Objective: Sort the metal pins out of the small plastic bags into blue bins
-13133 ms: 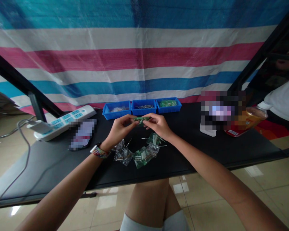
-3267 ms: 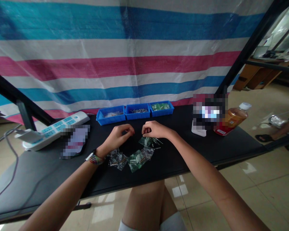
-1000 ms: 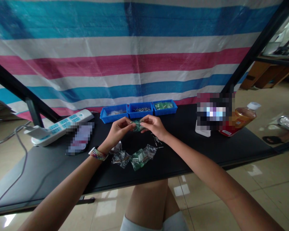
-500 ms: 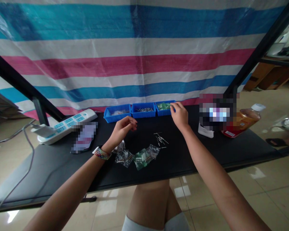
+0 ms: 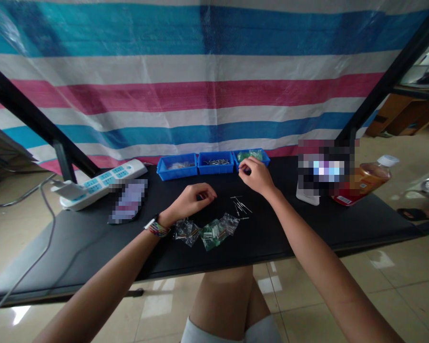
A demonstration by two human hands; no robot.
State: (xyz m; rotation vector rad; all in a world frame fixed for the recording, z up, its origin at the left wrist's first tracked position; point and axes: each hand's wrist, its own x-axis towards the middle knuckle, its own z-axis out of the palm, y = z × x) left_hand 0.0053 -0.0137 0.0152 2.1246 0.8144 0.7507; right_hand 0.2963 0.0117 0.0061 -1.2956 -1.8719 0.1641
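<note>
My left hand (image 5: 193, 200) hovers above the black table, palm turned inward and fingers loosely curved; nothing shows in it. My right hand (image 5: 256, 175) is in front of the right blue bin (image 5: 268, 159), thumb and fingers drawn together in a pinch. Whatever the pinch may hold is too small to make out. Green bags (image 5: 250, 155) fill that bin. Between and below my hands lie several loose thin metal rivets (image 5: 240, 206). Closer to me are small clear bags (image 5: 186, 232) and a green bag (image 5: 210, 234) with metal pieces inside.
The middle blue bin (image 5: 216, 169) holds metal rivets and the left blue bin (image 5: 177, 174) clear bags. A white power strip (image 5: 107, 180) and a blurred phone (image 5: 130, 202) lie on the left. On the right are a blurred dark object (image 5: 325, 166) and a bottle (image 5: 364, 181).
My right hand has moved left, away from the right bin and towards the middle. My left hand has shifted right and slightly down, its fingers more curved.
</note>
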